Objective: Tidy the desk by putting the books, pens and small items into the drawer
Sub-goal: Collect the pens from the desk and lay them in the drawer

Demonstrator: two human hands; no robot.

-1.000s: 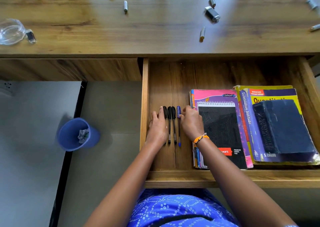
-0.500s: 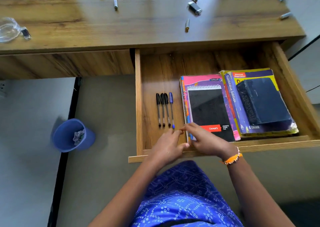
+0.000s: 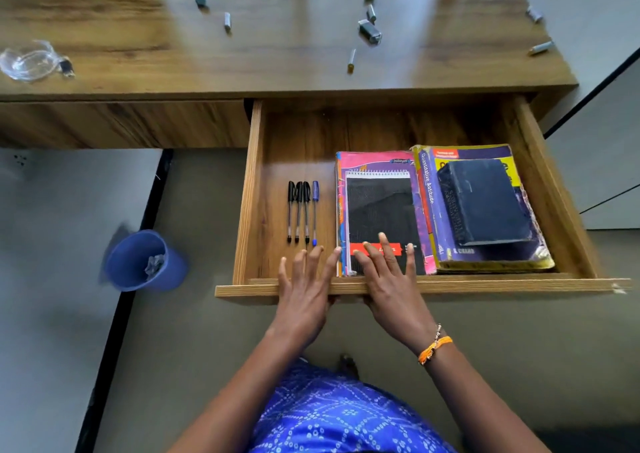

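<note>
Both hands, left hand [image 3: 304,291] and right hand [image 3: 389,279], lie flat-fingered, holding nothing, over the drawer [image 3: 485,284] front; light, rollable batteries [image 3: 351,60] at twelve o'clock on the worktop [image 3: 138,19] suit fingertip pinches.

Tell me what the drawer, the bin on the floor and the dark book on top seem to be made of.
Drawer: wood or wood-look board, matte, with visible grain. Bin: probably plastic, smooth and uniformly blue. Dark book: hard cover, seemingly cloth or leatherette, dull navy with worn edges; cannot say which.
</note>
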